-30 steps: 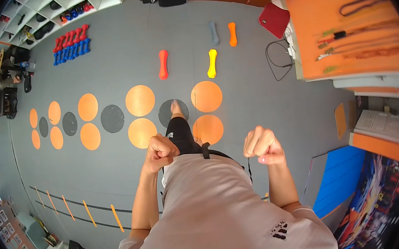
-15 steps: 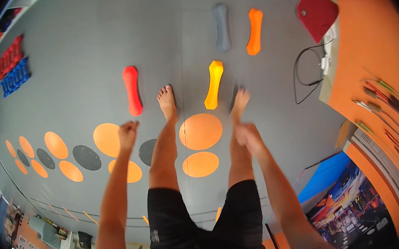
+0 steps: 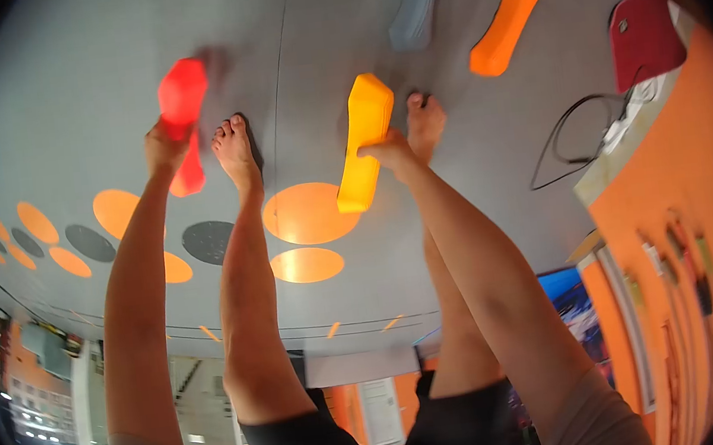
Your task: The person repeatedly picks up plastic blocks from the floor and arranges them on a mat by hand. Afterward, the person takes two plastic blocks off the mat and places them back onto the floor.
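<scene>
At the left, my left hand (image 3: 165, 149) is wrapped round the narrow middle of a red dumbbell (image 3: 183, 91), beside my left foot. My right hand (image 3: 387, 151) grips the middle of a yellow dumbbell (image 3: 370, 104) near my right foot, its thumb side over the handle. Beyond them on the grey floor lie an orange dumbbell (image 3: 507, 19) and a grey dumbbell (image 3: 418, 3), neither touched. Whether the two held dumbbells still rest on the floor I cannot tell.
Orange discs (image 3: 310, 212) and dark discs (image 3: 208, 242) mark the floor below the dumbbells. At the right are a dark red object (image 3: 646, 37), a looped black cable (image 3: 559, 149) and an orange surface with bands. My bare feet stand apart.
Both hands have moved from empty to the dumbbells: the left has taken hold of the red one, the right the yellow one. The view has dropped closer to the floor, and my feet stand wide.
</scene>
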The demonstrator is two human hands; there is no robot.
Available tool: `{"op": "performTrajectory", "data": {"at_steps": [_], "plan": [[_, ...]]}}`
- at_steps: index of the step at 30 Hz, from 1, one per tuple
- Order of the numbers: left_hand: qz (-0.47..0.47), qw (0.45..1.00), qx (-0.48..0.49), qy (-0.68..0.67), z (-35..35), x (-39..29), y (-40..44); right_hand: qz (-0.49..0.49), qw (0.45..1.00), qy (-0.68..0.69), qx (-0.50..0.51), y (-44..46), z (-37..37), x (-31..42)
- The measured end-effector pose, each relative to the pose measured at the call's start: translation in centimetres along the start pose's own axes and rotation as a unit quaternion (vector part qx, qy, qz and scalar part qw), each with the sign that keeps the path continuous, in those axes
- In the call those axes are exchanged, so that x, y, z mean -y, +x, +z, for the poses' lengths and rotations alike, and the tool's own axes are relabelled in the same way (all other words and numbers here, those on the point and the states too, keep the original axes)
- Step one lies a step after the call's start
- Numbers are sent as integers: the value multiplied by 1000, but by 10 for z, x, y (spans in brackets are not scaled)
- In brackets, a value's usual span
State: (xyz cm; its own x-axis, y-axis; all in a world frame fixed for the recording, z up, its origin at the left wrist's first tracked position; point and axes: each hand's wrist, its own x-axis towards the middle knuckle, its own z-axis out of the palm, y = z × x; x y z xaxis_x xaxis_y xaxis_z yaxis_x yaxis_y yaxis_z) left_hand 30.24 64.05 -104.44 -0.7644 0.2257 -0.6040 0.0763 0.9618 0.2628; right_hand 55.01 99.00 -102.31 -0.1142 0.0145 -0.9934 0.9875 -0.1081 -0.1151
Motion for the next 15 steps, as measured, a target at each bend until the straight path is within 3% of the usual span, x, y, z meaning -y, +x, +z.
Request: {"op": "performTrajectory", "data": {"at_steps": [2,3,4,6,7,8,9,10,11,12,14,15], "plan": [[63,982,35,-173,-44,-70,-51,-19,997,45,52,-70,-24,23],[68,971,34,-225,-73,-108,-87,-84,993,49,72,-112,-41,43],[14,965,60,-254,-112,-150,-130,-146,983,53,100,-162,-53,60],[-18,854,123,-506,-187,-219,-224,-130,963,158,176,-282,-72,99],[-36,824,141,-548,-208,-236,-270,-127,952,175,217,-343,-80,109],[-41,880,94,-464,-235,-259,-320,-128,938,188,262,-399,-90,119],[-63,837,116,-531,-272,-281,-367,-140,934,170,281,-458,-91,127],[-104,752,94,-644,-319,-319,-422,-123,926,160,319,-524,-97,136],[-9,791,9,-611,-320,-327,-464,-180,910,177,328,-588,-95,147],[-52,695,103,-709,-347,-335,-509,-178,912,138,343,-623,-104,141],[-44,443,136,-885,-373,-347,-604,-196,904,99,367,-689,-116,129],[-40,404,117,-906,-385,-350,-650,-219,893,100,379,-721,-113,124]]}}
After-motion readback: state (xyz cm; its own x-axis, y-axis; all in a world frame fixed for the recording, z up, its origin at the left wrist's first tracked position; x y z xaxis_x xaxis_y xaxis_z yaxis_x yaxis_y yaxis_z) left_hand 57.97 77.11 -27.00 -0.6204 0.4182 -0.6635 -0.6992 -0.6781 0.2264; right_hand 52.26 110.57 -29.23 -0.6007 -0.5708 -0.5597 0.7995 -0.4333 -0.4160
